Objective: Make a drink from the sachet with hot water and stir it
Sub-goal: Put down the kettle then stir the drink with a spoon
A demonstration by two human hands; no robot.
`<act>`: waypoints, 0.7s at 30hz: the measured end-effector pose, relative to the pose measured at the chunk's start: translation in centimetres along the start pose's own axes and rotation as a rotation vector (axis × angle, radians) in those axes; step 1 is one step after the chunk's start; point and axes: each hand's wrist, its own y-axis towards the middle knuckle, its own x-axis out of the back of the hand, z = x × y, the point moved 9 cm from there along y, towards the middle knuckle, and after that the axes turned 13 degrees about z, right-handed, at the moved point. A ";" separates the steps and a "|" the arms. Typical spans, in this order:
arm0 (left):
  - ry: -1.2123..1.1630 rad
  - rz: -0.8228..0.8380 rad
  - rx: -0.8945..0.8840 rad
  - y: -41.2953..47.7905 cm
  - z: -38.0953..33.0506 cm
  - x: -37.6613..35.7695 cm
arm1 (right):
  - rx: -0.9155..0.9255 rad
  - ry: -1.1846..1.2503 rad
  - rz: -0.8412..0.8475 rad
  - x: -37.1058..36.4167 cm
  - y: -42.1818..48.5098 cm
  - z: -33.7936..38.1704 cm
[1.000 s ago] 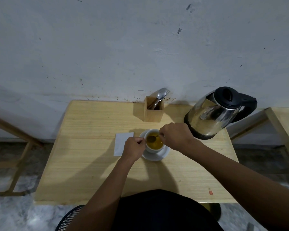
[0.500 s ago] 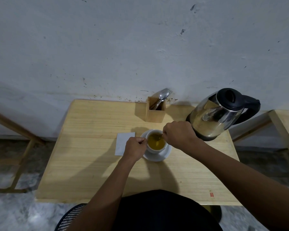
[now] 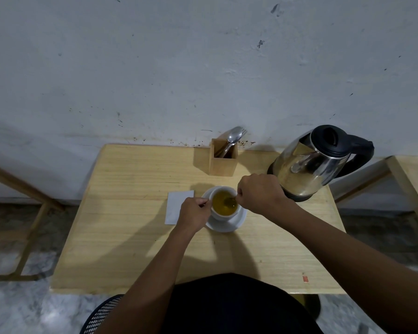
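Observation:
A white cup (image 3: 223,214) full of yellow-brown drink stands on a white saucer (image 3: 237,221) in the middle of the wooden table (image 3: 121,237). My right hand (image 3: 258,192) is closed on a small spoon (image 3: 230,201) whose bowl dips into the drink at the cup's right side. At the cup's left side, my left hand (image 3: 194,214) pinches the handle. A white sachet (image 3: 175,206) lies flat on the table just left of that hand.
A steel electric kettle (image 3: 309,165) with a black lid and handle stands at the back right. A wooden cutlery box (image 3: 223,162) with a spoon and a fork is behind the cup, near the wall. A second table's edge (image 3: 413,189) shows at right.
The spoon's bowl has gone from the cup's left side to its right side, with my right hand circling slightly. My left hand has stayed at the cup.

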 end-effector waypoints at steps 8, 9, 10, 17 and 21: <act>0.006 0.001 -0.001 0.2 0.0 0.0 | 0.019 0.144 -0.001 -0.7 0.4 0.5; 0.003 -0.002 -0.002 0.2 0.1 0.0 | 0.013 0.110 -0.015 -0.5 0.3 0.5; 0.002 -0.005 -0.002 0.2 0.1 0.0 | 0.006 0.078 -0.019 -0.3 0.2 0.3; 0.002 -0.008 -0.002 0.3 0.2 0.0 | 0.007 0.228 0.076 -1.0 0.3 -0.1; 0.029 0.000 -0.004 0.2 0.0 0.0 | -0.007 0.136 -0.002 -0.5 0.0 0.0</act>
